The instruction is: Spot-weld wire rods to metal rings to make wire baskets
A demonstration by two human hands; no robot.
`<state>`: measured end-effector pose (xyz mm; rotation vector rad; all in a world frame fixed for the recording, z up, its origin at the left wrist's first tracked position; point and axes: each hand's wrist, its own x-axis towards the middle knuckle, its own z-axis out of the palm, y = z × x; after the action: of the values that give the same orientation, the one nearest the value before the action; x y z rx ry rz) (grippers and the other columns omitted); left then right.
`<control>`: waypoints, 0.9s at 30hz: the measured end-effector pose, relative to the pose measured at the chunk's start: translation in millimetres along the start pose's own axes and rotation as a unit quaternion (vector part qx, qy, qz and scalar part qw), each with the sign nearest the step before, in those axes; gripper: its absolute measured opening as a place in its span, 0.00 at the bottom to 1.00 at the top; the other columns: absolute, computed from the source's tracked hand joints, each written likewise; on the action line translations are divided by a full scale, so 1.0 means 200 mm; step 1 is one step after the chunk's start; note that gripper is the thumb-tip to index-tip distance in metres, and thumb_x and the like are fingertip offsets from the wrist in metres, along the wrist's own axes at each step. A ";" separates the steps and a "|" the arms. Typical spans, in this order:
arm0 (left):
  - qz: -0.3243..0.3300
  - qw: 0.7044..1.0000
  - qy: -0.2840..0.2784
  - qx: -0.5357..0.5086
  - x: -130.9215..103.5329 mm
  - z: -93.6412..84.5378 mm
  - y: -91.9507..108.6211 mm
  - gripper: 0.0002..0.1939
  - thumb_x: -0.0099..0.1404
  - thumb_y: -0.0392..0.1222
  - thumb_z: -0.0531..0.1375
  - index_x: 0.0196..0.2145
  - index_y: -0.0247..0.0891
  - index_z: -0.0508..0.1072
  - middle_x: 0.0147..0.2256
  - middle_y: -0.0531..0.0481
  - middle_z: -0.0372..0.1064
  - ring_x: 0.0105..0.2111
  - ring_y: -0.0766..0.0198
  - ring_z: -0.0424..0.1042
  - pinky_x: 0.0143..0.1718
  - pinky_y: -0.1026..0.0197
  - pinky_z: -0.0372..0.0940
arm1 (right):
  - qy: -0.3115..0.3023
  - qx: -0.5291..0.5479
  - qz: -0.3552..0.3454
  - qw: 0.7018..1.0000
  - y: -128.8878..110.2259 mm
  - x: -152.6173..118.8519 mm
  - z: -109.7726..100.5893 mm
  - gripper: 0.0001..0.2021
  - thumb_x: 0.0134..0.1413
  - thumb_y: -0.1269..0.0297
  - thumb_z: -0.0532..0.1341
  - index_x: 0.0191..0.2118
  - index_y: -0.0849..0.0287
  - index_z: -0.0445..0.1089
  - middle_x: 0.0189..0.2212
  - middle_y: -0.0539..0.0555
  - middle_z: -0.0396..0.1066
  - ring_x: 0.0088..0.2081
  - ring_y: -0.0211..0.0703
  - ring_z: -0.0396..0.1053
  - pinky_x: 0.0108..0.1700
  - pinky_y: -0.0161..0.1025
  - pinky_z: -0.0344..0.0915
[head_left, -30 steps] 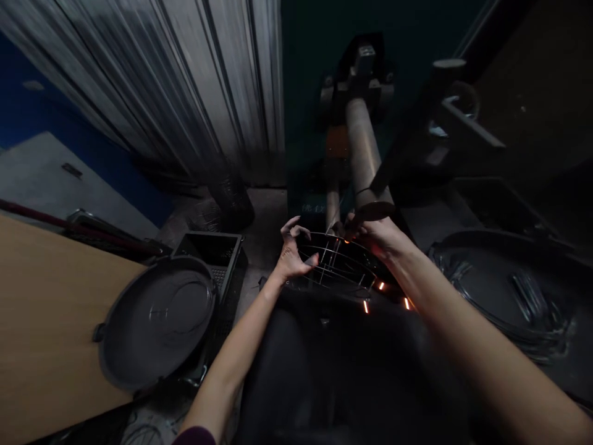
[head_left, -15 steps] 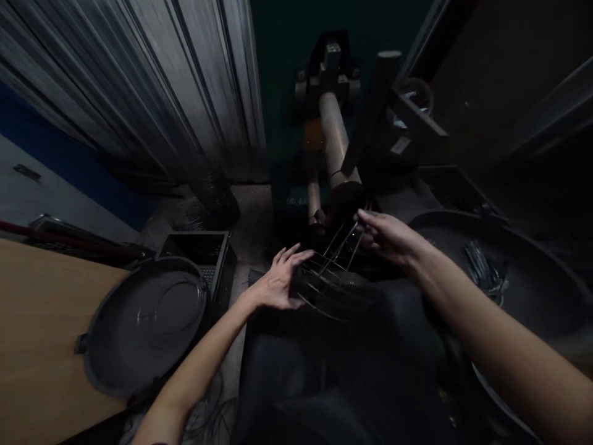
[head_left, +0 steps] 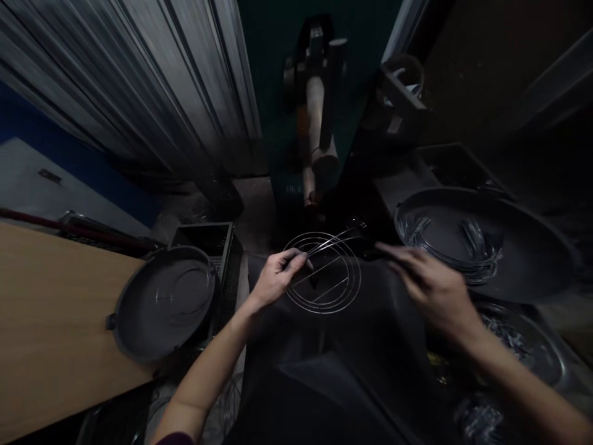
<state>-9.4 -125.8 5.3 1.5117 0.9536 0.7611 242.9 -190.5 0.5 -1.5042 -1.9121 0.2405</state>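
A round wire rack point(head_left: 348, 281) made of thin concentric rings with cross wires lies over the dark cloth on the person's lap. My left hand point(head_left: 281, 272) is closed at its left side, pinching thin wire pieces point(head_left: 331, 242) that stretch up and to the right across the rings. To the right of the rack, my right hand point(head_left: 428, 281) is held apart from it, blurred, with its fingers pointing left; whether anything is in it cannot be made out.
A machine with a thick metal cylinder point(head_left: 316, 123) stands ahead. At right are a large dark basin point(head_left: 537, 247) holding wire bundles and a metal tray point(head_left: 551, 364) of small parts. Another round basin point(head_left: 157, 321) and a black crate point(head_left: 204, 232) are at left.
My left hand has gone from spread fingers to a pinch on the wires. My right hand has let go of the wires and moved right and down. The rack now lies flatter.
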 end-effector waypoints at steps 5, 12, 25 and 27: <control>0.039 0.998 -0.038 0.023 0.01 -0.11 0.12 0.20 0.62 0.54 0.57 0.27 0.33 0.75 0.19 0.54 0.59 0.20 0.73 0.54 0.22 0.67 0.51 | -0.082 0.016 -0.030 0.996 0.06 0.18 -0.19 0.19 0.62 0.59 0.52 0.57 0.53 0.66 0.49 0.55 0.71 0.47 0.46 0.69 0.49 0.44 0.66; -0.075 0.992 -0.077 -0.059 0.08 -0.10 0.06 0.22 0.61 0.59 0.57 0.26 0.34 0.69 0.16 0.60 0.45 0.15 0.75 0.45 0.17 0.68 0.45 | -0.103 0.113 0.182 0.971 -0.07 0.01 -0.14 0.17 0.54 0.49 0.58 0.37 0.57 0.76 0.35 0.55 0.75 0.36 0.48 0.72 0.41 0.42 0.68; 0.205 0.870 0.004 0.448 0.00 0.07 -0.36 0.21 0.71 0.45 0.45 0.45 0.33 0.73 0.33 0.43 0.76 0.31 0.65 0.74 0.34 0.64 0.62 | -0.194 0.017 0.195 0.961 0.09 -0.18 0.06 0.19 0.57 0.54 0.53 0.44 0.61 0.73 0.41 0.61 0.74 0.41 0.54 0.72 0.45 0.46 0.65; 0.212 0.867 0.007 0.452 -0.02 0.09 -0.37 0.20 0.71 0.44 0.45 0.46 0.33 0.73 0.34 0.43 0.76 0.31 0.65 0.74 0.33 0.64 0.63 | -0.157 -0.089 0.164 0.970 0.06 -0.23 0.10 0.20 0.61 0.57 0.49 0.46 0.64 0.72 0.38 0.62 0.74 0.37 0.53 0.73 0.40 0.44 0.66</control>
<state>-7.1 -134.5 -70.9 2.6053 1.0621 0.6458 243.4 -223.9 -39.1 -2.0030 -1.9550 0.4921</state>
